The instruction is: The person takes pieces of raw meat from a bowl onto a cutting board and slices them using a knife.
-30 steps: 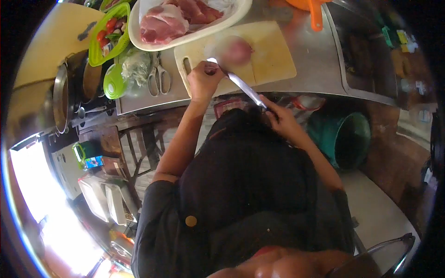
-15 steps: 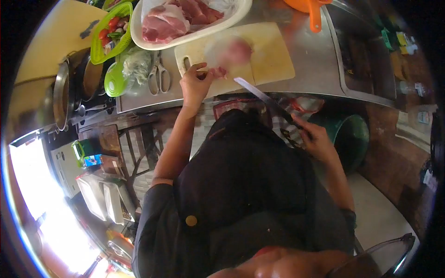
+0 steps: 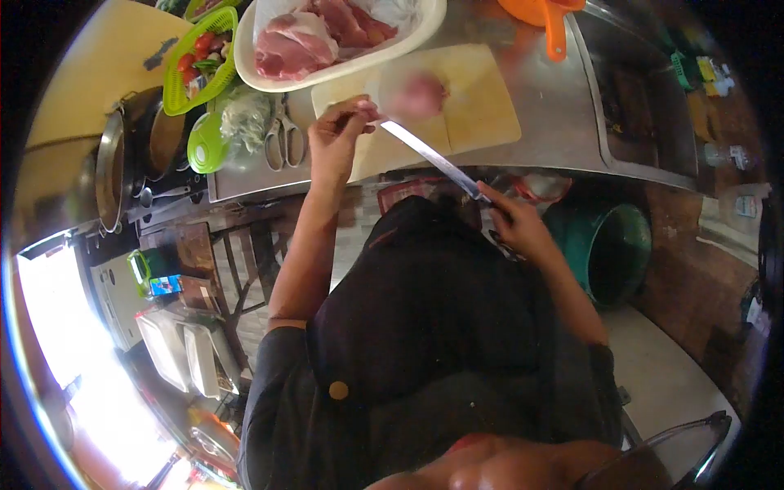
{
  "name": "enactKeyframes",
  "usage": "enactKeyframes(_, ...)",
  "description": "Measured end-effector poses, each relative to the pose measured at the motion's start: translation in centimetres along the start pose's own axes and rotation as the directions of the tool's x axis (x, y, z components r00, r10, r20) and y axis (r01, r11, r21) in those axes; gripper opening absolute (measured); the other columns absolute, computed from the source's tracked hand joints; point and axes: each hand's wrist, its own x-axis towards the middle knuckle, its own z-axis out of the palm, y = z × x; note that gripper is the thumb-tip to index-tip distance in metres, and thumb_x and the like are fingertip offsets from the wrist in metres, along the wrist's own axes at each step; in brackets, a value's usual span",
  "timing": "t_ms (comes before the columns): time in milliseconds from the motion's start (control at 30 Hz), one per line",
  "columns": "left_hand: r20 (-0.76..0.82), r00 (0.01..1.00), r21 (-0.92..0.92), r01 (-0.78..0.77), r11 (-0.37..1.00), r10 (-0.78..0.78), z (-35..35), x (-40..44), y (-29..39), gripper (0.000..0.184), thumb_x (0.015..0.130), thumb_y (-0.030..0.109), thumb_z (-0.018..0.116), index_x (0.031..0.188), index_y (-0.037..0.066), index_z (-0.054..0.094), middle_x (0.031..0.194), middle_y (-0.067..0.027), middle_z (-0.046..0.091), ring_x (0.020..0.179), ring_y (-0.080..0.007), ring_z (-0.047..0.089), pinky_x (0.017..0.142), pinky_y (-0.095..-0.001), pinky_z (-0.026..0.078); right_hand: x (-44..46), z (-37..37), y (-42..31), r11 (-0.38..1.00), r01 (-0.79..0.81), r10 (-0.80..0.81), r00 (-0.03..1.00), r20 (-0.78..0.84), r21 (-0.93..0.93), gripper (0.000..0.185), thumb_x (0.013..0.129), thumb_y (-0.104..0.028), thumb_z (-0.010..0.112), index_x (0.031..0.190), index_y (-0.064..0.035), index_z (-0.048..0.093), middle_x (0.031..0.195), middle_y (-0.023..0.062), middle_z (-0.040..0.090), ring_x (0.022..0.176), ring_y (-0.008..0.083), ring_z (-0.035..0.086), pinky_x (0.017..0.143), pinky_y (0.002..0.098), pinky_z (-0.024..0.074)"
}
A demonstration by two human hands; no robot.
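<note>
Pinched in the fingers of my left hand (image 3: 336,140) is a small piece of meat (image 3: 369,112), over the left part of a pale cutting board (image 3: 482,102). My right hand (image 3: 516,220) is closed round the handle of a long knife (image 3: 431,156). The blade points up and left, its tip close to the small piece; whether they touch I cannot tell. A larger lump of meat (image 3: 420,94), blurred, lies on the board. Behind the board, big cuts of raw meat (image 3: 296,47) fill a white tub (image 3: 351,68).
Scissors (image 3: 284,145), a plastic bag (image 3: 245,118), a green lid (image 3: 206,143) and a green basket of vegetables (image 3: 173,86) are at the left. An orange strainer (image 3: 555,34) and a sink (image 3: 645,114) are at the right. A green bin (image 3: 608,245) stands below.
The knife in my right hand dropped down and right, then came back up towards the small piece. My left hand has shifted slightly left and lifted, with the piece now by its fingertips.
</note>
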Motion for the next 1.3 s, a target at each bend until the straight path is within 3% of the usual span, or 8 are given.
enactKeyframes(267,0.443,0.884,0.742,-0.455,0.493,0.149,1.0,2.3,-4.8,0.018,0.074,0.005,0.062,0.092,0.003,0.068,0.083,-0.0171,0.064,0.085,-0.0327,0.061,0.079,-0.0391,0.05,-2.7,-3.0,1.5,0.994,0.087,-0.101,0.957,-0.271,-0.064,0.055,0.085,0.0,0.055,0.135,-0.0231,0.05,0.117,0.0178,0.062,0.078,0.0226,0.061,0.076,0.0298,0.047)
enactKeyframes(633,0.457,0.882,0.714,-0.287,0.639,-0.114,3.6,4.6,-0.8,0.014,0.07,0.014,0.068,0.073,0.001,0.065,0.069,-0.013,0.064,0.065,-0.0222,0.064,0.066,-0.0335,0.051,-4.2,-1.4,1.1,0.984,-0.11,0.145,0.95,-0.276,0.137,0.052,0.088,-0.002,0.056,0.136,-0.0216,0.049,0.121,0.0114,0.062,0.103,0.0214,0.063,0.087,0.0309,0.0463)
enactKeyframes(733,0.458,0.831,0.553,-0.544,0.631,0.315,5.6,9.7,4.2,0.017,0.075,0.018,0.066,0.073,0.001,0.065,0.066,-0.0098,0.065,0.06,-0.0187,0.062,0.061,-0.0307,0.05,-4.4,-1.5,0.8,0.962,-0.188,0.238,0.934,-0.267,0.198,0.052,0.088,-0.003,0.056,0.135,-0.0234,0.049,0.121,0.0131,0.062,0.107,0.0231,0.061,0.09,0.0327,0.0455)
enactKeyframes(800,0.286,0.918,0.798,-0.386,0.463,0.273,7.0,15.2,6.1,0.021,0.078,0.022,0.067,0.08,0.001,0.068,0.071,-0.0072,0.068,0.063,-0.0159,0.065,0.06,-0.0298,0.051,-4.5,-1.5,1.0,0.957,-0.214,0.263,0.927,-0.268,0.196,0.052,0.088,-0.004,0.056,0.135,-0.0244,0.049,0.121,0.0141,0.062,0.109,0.024,0.061,0.091,0.0337,0.0453)
enactKeyframes(833,0.254,0.962,0.604,-0.238,0.76,0.099,7.3,16.7,7.4,0.025,0.08,0.025,0.067,0.083,0.0,0.069,0.074,-0.0067,0.069,0.067,-0.0146,0.066,0.064,-0.0281,0.051,-4.5,-1.4,1.6,0.968,-0.192,0.232,0.93,-0.285,0.164,0.051,0.089,-0.004,0.056,0.135,-0.0248,0.049,0.121,0.0144,0.062,0.108,0.0243,0.061,0.091,0.034,0.0455)
enactKeyframes(1000,0.409,0.829,0.71,-0.552,0.437,0.383,8.4,21.0,5.8,0.026,0.08,0.026,0.068,0.096,0.006,0.07,0.084,-0.0089,0.07,0.074,-0.0142,0.066,0.069,-0.0287,0.052,-4.3,-1.2,1.3,0.983,-0.124,0.164,0.923,-0.349,0.132,0.05,0.089,-0.008,0.058,0.136,-0.0253,0.049,0.117,0.0158,0.063,0.105,0.0249,0.062,0.089,0.0342,0.0464)
enactKeyframes(1133,0.672,0.741,0.667,-0.607,0.433,0.004,8.3,11.9,3.0,0.027,0.079,0.019,0.068,0.102,0.006,0.069,0.086,-0.0139,0.069,0.076,-0.0243,0.067,0.071,-0.0355,0.053,-4.5,-0.9,2.1,0.974,-0.19,0.221,0.915,-0.337,0.122,0.051,0.089,-0.011,0.059,0.136,-0.0266,0.048,0.113,0.0198,0.063,0.103,0.0263,0.064,0.086,0.0359,0.0482)
enactKeyframes(1300,0.45,0.89,0.708,-0.409,0.576,0.078,3.7,6.7,-2.8,0.031,0.073,0.01,0.066,0.103,0.003,0.065,0.091,-0.0198,0.066,0.088,-0.036,0.063,0.078,-0.0407,0.05,-3.9,-1.2,2.2,0.97,-0.22,0.243,0.923,-0.298,0.107,0.051,0.089,-0.011,0.059,0.136,-0.0265,0.047,0.114,0.0205,0.062,0.099,0.027,0.065,0.082,0.0363,0.0496)
